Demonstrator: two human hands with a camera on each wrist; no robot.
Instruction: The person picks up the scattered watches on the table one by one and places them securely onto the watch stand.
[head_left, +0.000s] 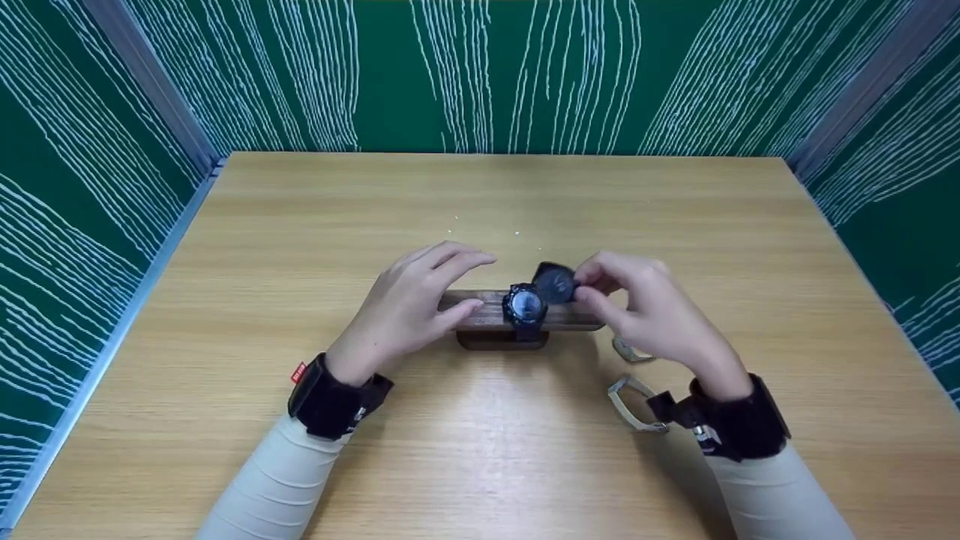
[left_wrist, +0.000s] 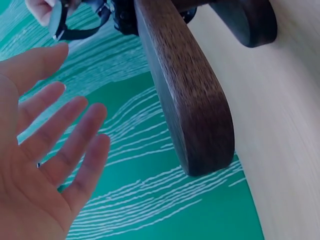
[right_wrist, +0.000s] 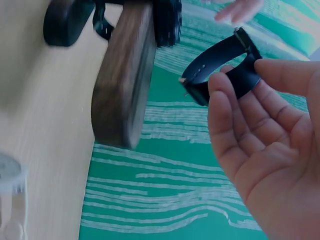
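Note:
My right hand point(head_left: 649, 307) pinches a black wristwatch point(head_left: 556, 284) between thumb and fingers, its strap bent into a loop in the right wrist view point(right_wrist: 220, 70). The held watch is beside a second black watch point(head_left: 525, 304), which is wrapped round the bar of a dark wooden watch stand point(head_left: 574, 318). Near the stand's left end my left hand point(head_left: 409, 300) has its fingers spread and holds nothing. The left wrist view shows that palm point(left_wrist: 40, 175) facing the wooden bar point(left_wrist: 195, 95), apart from it.
A pale-strapped watch point(head_left: 634, 405) lies on the table point(head_left: 480, 450) near my right wrist. Another pale watch point(head_left: 630, 349) is partly hidden beneath my right hand. Several tiny white bits dot the table behind the stand. Green patterned panels point(head_left: 390, 75) border the table's back and sides.

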